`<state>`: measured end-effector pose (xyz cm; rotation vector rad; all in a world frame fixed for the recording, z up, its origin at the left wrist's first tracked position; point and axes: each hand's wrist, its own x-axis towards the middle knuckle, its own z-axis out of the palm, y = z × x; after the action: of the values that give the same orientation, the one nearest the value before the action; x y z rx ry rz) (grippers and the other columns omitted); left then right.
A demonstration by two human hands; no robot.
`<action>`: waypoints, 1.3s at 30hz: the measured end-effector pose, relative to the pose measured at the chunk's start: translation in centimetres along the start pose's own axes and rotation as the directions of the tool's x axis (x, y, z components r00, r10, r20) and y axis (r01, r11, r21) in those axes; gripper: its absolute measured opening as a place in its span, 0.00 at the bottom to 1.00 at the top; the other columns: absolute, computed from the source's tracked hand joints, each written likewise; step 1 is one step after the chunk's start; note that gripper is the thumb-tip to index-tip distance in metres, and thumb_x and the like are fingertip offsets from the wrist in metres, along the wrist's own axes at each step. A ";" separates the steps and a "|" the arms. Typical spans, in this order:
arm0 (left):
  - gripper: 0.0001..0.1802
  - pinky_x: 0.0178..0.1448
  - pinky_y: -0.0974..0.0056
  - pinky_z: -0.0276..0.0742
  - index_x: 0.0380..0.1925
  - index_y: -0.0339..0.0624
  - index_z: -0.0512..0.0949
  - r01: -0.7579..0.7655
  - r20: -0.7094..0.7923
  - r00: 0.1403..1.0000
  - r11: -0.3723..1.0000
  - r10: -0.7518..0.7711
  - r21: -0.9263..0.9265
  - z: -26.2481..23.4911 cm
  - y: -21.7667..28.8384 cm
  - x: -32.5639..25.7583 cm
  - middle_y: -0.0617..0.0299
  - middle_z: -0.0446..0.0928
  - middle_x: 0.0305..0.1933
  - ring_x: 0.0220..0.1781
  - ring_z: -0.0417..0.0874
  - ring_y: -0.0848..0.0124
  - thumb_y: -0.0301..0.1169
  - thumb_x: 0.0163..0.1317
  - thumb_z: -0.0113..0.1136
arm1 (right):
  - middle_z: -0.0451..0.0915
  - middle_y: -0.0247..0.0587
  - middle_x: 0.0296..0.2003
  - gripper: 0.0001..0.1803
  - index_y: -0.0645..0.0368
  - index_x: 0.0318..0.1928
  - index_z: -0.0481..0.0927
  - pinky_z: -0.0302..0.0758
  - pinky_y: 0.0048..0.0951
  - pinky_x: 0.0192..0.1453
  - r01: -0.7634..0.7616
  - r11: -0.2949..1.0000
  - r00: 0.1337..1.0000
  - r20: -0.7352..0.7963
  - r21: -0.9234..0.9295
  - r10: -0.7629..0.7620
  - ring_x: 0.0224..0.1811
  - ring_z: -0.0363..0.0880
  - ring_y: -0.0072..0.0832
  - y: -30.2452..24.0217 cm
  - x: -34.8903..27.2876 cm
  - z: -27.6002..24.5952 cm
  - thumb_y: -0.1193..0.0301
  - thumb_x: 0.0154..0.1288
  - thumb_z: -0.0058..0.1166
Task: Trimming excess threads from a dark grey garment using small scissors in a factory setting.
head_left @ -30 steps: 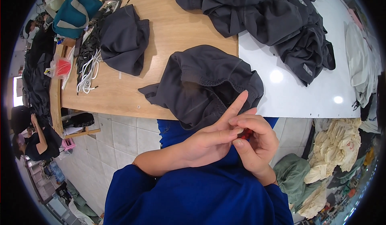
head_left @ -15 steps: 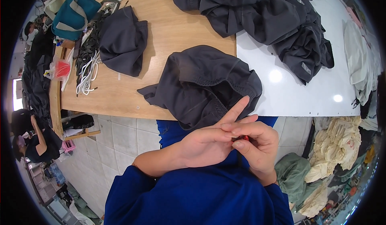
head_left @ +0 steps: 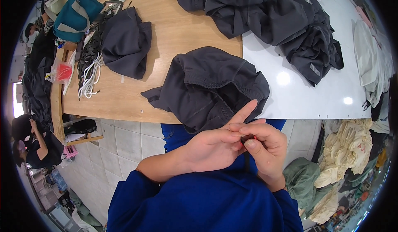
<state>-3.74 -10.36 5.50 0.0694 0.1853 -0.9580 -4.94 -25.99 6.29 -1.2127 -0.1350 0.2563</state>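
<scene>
My left hand (head_left: 217, 147) and my right hand (head_left: 267, 149) meet in front of my chest, just below the table edge. Together they pinch a small dark object with a red part (head_left: 250, 139); a thin dark cord hangs down from it. My left index finger sticks up toward the dark grey garment (head_left: 209, 89), which lies bunched on the wooden table (head_left: 174, 37) right in front of me. What the small object is stays mostly hidden by my fingers.
A folded dark garment (head_left: 126, 41) lies at the left with white cords (head_left: 89, 76) and a teal bag (head_left: 74, 16) beside it. A big pile of dark garments (head_left: 273, 12) covers the far side and a white board (head_left: 298, 91). Cream and green cloth (head_left: 344, 157) is heaped on the floor at the right. A person (head_left: 35, 147) crouches at far left.
My fingers have shifted slightly around the small red and dark object; the right thumb now covers more of it. Both hands stay in the same place.
</scene>
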 end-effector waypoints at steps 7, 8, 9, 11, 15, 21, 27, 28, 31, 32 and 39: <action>0.42 0.67 0.69 0.47 0.73 0.65 0.36 -0.006 -0.011 1.000 0.999 0.006 0.034 -0.5 0.0 0.1 0.58 0.42 0.76 0.62 0.58 0.76 0.30 0.64 0.44 | 0.82 0.52 0.44 0.10 0.69 0.45 0.78 0.77 0.22 0.47 -0.025 1.000 1.000 0.006 -0.010 0.025 0.42 0.83 0.28 -0.2 0.2 -0.1 0.80 0.65 0.50; 0.42 0.66 0.69 0.48 0.73 0.65 0.36 -0.015 0.001 1.000 1.000 0.015 0.017 -0.6 0.0 0.2 0.59 0.43 0.75 0.61 0.58 0.76 0.30 0.64 0.44 | 0.82 0.52 0.44 0.10 0.69 0.45 0.78 0.77 0.22 0.47 -0.026 1.000 1.000 0.006 -0.010 0.026 0.42 0.83 0.28 -0.2 0.2 0.0 0.80 0.65 0.50; 0.42 0.66 0.69 0.48 0.73 0.66 0.36 -0.024 0.012 1.000 1.000 0.024 0.000 -0.7 -0.1 0.2 0.61 0.45 0.75 0.60 0.59 0.77 0.30 0.64 0.44 | 0.82 0.52 0.44 0.10 0.69 0.45 0.78 0.77 0.22 0.48 -0.005 1.000 1.000 0.010 -0.001 0.005 0.42 0.83 0.29 -0.2 0.4 0.0 0.80 0.65 0.49; 0.43 0.69 0.67 0.46 0.73 0.62 0.35 -0.032 0.005 0.999 0.998 0.032 0.046 -0.6 0.0 0.1 0.55 0.42 0.75 0.67 0.55 0.72 0.32 0.63 0.46 | 0.82 0.52 0.44 0.10 0.69 0.45 0.78 0.77 0.23 0.48 0.016 1.000 1.000 0.012 0.008 -0.016 0.43 0.83 0.29 -0.1 0.4 0.1 0.80 0.65 0.49; 0.45 0.73 0.64 0.44 0.73 0.59 0.34 -0.039 -0.025 0.999 0.996 0.041 0.077 -0.7 0.0 0.1 0.49 0.40 0.76 0.73 0.54 0.67 0.34 0.62 0.49 | 0.82 0.53 0.43 0.10 0.69 0.45 0.78 0.77 0.23 0.48 0.018 1.000 1.000 0.000 -0.002 -0.018 0.43 0.83 0.29 0.0 0.4 0.1 0.80 0.65 0.49; 0.41 0.62 0.70 0.51 0.73 0.65 0.37 -0.010 0.018 1.000 1.000 0.010 -0.006 -1.4 -0.1 0.1 0.68 0.54 0.70 0.53 0.61 0.78 0.29 0.64 0.45 | 0.82 0.54 0.43 0.10 0.69 0.45 0.77 0.77 0.24 0.49 0.010 1.000 1.000 -0.001 -0.004 -0.010 0.44 0.83 0.30 -0.1 0.4 0.1 0.80 0.65 0.49; 0.41 0.60 0.71 0.52 0.73 0.65 0.38 -0.012 0.018 1.000 1.000 0.012 -0.008 -1.5 -0.2 0.1 0.70 0.55 0.68 0.49 0.61 0.79 0.29 0.64 0.45 | 0.82 0.55 0.43 0.09 0.69 0.45 0.77 0.77 0.25 0.49 0.012 1.000 1.000 0.003 0.018 -0.012 0.45 0.82 0.32 -0.1 0.4 0.2 0.80 0.66 0.49; 0.41 0.60 0.71 0.52 0.73 0.65 0.38 -0.011 0.018 1.000 1.000 0.012 -0.008 -1.2 -0.2 0.1 0.70 0.55 0.68 0.49 0.61 0.79 0.29 0.64 0.45 | 0.81 0.55 0.44 0.09 0.69 0.45 0.77 0.77 0.25 0.49 0.018 1.000 1.000 0.006 0.010 -0.018 0.45 0.82 0.32 -0.1 0.4 0.1 0.80 0.66 0.48; 0.41 0.60 0.71 0.53 0.73 0.65 0.38 -0.001 -0.048 0.999 1.000 0.002 0.027 -0.5 0.0 0.2 0.71 0.56 0.67 0.47 0.61 0.79 0.29 0.64 0.45 | 0.81 0.56 0.44 0.09 0.70 0.45 0.77 0.77 0.25 0.50 0.006 1.000 1.000 0.006 0.019 -0.006 0.46 0.82 0.32 0.0 0.2 0.1 0.80 0.66 0.48; 0.41 0.60 0.71 0.53 0.73 0.65 0.37 -0.007 -0.016 1.000 1.000 0.008 0.008 -0.9 -0.1 0.1 0.72 0.56 0.67 0.47 0.61 0.79 0.29 0.64 0.45 | 0.81 0.56 0.44 0.09 0.70 0.45 0.77 0.77 0.25 0.50 0.006 1.000 1.000 0.007 0.020 -0.006 0.46 0.82 0.32 0.0 0.2 0.1 0.80 0.66 0.48; 0.41 0.61 0.70 0.52 0.73 0.65 0.36 -0.013 0.017 1.000 0.999 0.012 0.048 -1.3 -0.2 0.0 0.68 0.54 0.70 0.51 0.62 0.79 0.30 0.65 0.45 | 0.82 0.55 0.43 0.09 0.70 0.44 0.77 0.77 0.24 0.48 0.013 0.999 1.000 -0.017 0.039 -0.012 0.44 0.83 0.32 0.0 0.2 0.3 0.81 0.66 0.48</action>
<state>-4.11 -10.29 4.19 0.1070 0.1466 -0.9502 -4.85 -25.71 6.40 -1.1742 -0.1230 0.2369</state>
